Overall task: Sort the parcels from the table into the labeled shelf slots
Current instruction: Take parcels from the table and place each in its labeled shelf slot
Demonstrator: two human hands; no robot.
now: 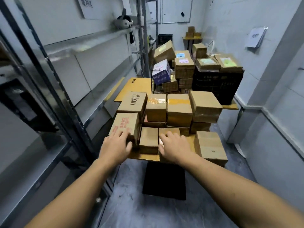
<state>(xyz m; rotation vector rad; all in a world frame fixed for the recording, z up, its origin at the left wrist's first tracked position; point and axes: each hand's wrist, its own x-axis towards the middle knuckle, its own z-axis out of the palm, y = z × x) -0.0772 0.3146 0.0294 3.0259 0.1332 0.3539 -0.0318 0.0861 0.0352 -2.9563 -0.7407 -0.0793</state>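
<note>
1. Two hands of mine were stretched over the near edge of the table, each on a parcel.
2. My left hand held the near end of the red-printed parcel at the table's left front corner. The fingers were close together and curled over its top edge, and the thumb pressed its near face.
3. My right hand covered the small parcel in the front row. The fingers were a little apart and bent over its top, and the thumb ran down its left side, so it was clamped.
4. A plain parcel stood between the two I held, just beside each.
5. A larger parcel sat at the right front corner, jutting past the table's edge.
6. Behind these, more parcels were stacked in tiers, with the Align box on top at the left.
7. Farther back, a wire basket and a black crate were heaped with more parcels.
8. The metal shelf rack ran along my left, just beside the table. Its slot labels were too blurred to read.
</note>
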